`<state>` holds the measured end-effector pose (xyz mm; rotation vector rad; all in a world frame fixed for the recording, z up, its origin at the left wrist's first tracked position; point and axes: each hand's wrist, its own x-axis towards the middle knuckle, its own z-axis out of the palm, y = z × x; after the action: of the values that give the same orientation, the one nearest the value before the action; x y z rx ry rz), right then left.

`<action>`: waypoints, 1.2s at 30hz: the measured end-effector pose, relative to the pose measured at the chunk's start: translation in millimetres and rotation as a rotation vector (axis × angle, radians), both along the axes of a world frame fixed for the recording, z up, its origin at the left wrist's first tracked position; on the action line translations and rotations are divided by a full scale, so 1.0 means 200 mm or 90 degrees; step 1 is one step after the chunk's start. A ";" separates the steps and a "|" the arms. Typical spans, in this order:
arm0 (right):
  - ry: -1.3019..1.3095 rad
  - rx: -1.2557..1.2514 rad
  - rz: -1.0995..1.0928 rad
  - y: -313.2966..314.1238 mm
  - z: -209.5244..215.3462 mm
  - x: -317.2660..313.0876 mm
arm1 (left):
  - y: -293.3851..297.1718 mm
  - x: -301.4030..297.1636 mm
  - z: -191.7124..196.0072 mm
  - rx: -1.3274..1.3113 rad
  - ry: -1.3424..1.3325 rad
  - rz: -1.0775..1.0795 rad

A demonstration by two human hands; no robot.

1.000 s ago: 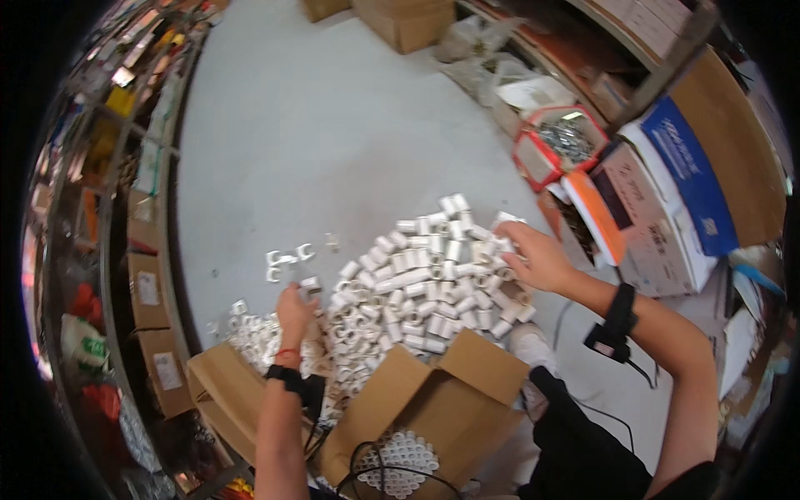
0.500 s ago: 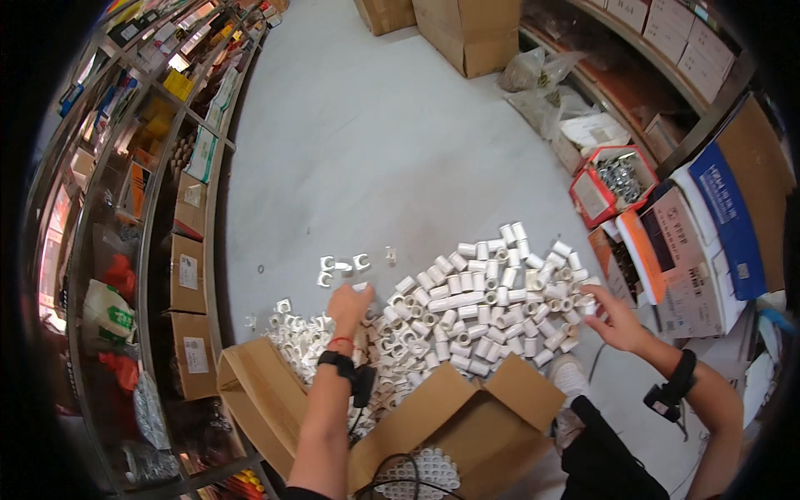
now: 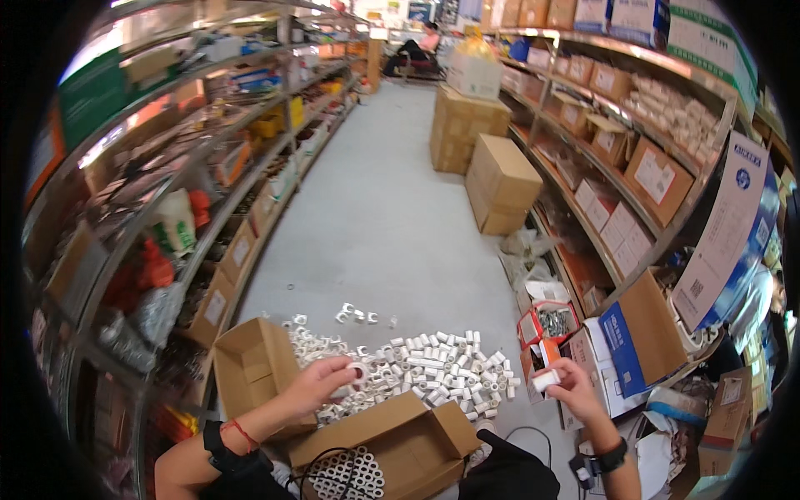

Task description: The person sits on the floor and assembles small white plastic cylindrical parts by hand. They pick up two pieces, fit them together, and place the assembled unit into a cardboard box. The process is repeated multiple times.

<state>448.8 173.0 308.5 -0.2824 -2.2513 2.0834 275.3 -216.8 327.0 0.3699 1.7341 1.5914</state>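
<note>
My left hand [image 3: 321, 385] is closed on a white pipe fitting [image 3: 359, 374] with a round open end, held above the loose parts. Off to the right, my right hand [image 3: 582, 398] pinches a short white pipe coupling [image 3: 546, 381] between thumb and fingers. Beneath and between the hands, a heap of white pipe couplings [image 3: 450, 363] covers the floor. White pipe clips [image 3: 312, 345] lie heaped at its left, with a few more scattered farther out. Close to me stands an open cardboard box [image 3: 433, 446] containing couplings [image 3: 348, 477] set upright in rows.
A second open cardboard box [image 3: 246, 371] stands at the left. Stocked shelves [image 3: 208, 258] line the left and more shelving [image 3: 612, 179] the right. Large cartons [image 3: 500, 187] stand farther along the aisle. A red box of metal parts [image 3: 550, 323] is at the right; a person [image 3: 417, 50] sits far back.
The view has tipped up along the aisle. My left hand has lifted off the clips with a fitting, and my right hand has drawn away from the heap holding a coupling.
</note>
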 end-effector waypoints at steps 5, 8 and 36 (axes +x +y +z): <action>0.064 -0.067 0.029 -0.40 0.64 0.24 | -0.15 0.43 0.31 0.123 -0.119 0.010; 0.103 -0.108 0.064 -0.80 0.80 0.34 | -0.17 0.60 0.39 0.239 -0.229 -0.006; 0.210 -0.149 0.351 -1.45 0.43 0.12 | -0.50 0.80 0.21 0.387 -0.303 0.250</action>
<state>473.5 -117.5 394.5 0.7023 -2.0419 2.4084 435.7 -315.8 368.7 -0.0823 0.9746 2.2640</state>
